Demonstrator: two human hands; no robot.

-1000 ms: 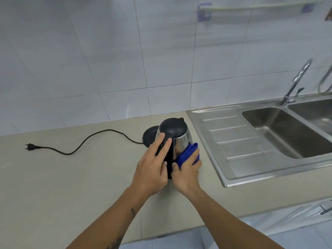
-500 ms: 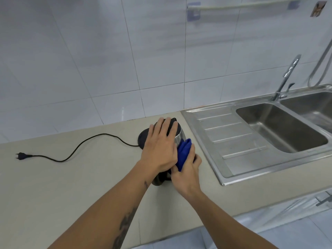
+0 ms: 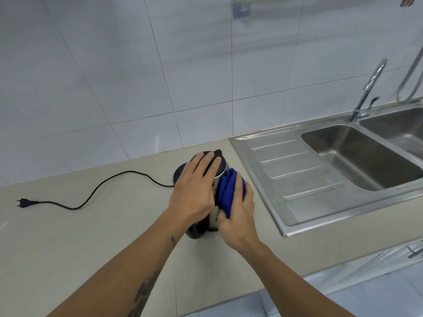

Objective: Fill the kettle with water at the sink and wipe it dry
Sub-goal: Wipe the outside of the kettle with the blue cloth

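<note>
The left hand (image 3: 194, 191) lies palm-down on the kettle (image 3: 211, 221), its fingers straight and spread over the black lid, touching it without curling round; the right hand (image 3: 238, 216) presses a bunched blue cloth (image 3: 225, 193) against the kettle's steel side, fingers wrapped over the folds and thumb pinching the cloth's lower edge. Both forearms reach in from the near edge, the left one crossing from the lower left, the right one from the lower right, wrists close together. The kettle stands upright on the counter (image 3: 68, 236) directly under the left palm, its black handle showing below that wrist; it seems to stand just in front of its round base (image 3: 179, 173), though the hand hides the join. From the base a black cord (image 3: 114, 180) runs away to the left of the grip and ends in a plug (image 3: 24, 203) lying loose. To the right of the cloth hand, just beside it, lies the steel sink (image 3: 297, 179) with its ribbed drainboard; the basins beyond hold nothing visible, and the tap (image 3: 368, 90) rises behind them.
</note>
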